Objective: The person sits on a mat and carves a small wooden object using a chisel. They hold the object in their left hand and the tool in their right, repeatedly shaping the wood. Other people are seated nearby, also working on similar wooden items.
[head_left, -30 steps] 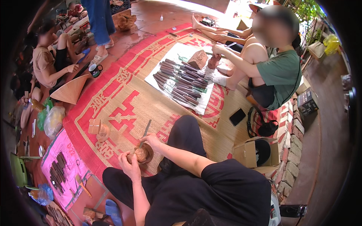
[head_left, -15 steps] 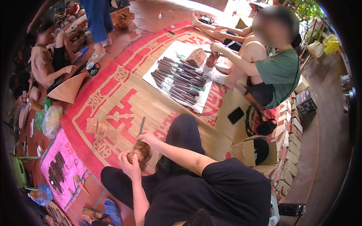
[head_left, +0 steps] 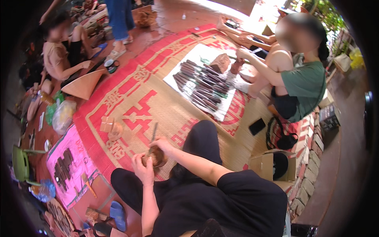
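Two hands work at one rounded brown wooden piece (head_left: 159,157), which sits between them over the woven mat (head_left: 166,103), in front of the crossed legs; the left hand (head_left: 143,168) cups its 8 o'clock side, thumb pressed on top; the right hand (head_left: 161,145) pinches the lower part of a slim grey tool (head_left: 154,132) at the wood's 12 o'clock edge. The tool's long axis runs from between 12 and 1 o'clock down to between 6 and 7, free end pointing away from the person; the blur leaves it uncertain whether its lower end touches the wood.

Taking the wood as the clock's centre, red characters are woven or printed into the mat at 1 o'clock; the pink sheet (head_left: 82,152) at 9 o'clock carries red print along its upper part and bears dark sticks (head_left: 63,168); a dark carton (head_left: 329,117) between 2 and 3 has pale print too small to read.

At 3 o'clock a cardboard box (head_left: 261,166) with raised flaps holds a round black object (head_left: 280,165); at 8 a round tray (head_left: 55,204) holds brown sticks; at 10 stands a bulging clear bag (head_left: 64,117), contents indistinct.
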`<act>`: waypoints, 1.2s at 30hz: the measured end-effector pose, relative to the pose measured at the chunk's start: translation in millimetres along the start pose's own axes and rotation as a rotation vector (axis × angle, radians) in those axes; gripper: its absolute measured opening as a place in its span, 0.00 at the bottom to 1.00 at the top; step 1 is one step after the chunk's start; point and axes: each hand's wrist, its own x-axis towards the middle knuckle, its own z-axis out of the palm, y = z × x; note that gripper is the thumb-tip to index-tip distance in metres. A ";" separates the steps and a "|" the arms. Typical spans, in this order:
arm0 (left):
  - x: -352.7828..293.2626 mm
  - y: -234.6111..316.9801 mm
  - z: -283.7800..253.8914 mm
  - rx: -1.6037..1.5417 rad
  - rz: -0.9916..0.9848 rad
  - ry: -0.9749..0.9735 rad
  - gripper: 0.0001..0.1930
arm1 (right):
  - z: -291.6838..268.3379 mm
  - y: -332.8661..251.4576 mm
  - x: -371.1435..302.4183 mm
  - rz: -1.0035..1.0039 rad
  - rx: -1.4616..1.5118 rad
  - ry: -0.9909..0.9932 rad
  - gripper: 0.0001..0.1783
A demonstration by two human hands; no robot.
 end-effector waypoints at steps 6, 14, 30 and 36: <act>-3.8 -5.4 -1.0 -0.037 -0.005 0.025 0.15 | -9.4 -8.8 -2.8 0.001 0.069 0.092 0.07; 1.1 -5.8 -5.8 -0.033 -0.058 0.047 0.12 | -24.8 13.7 -1.4 0.092 0.056 0.159 0.09; 7.8 -25.3 -8.0 -0.059 -0.172 0.107 0.14 | 2.4 0.7 -21.2 0.010 0.236 -0.121 0.06; 8.1 -23.0 -1.4 -0.014 -0.105 0.104 0.15 | -15.8 17.3 -0.9 0.097 0.176 0.084 0.08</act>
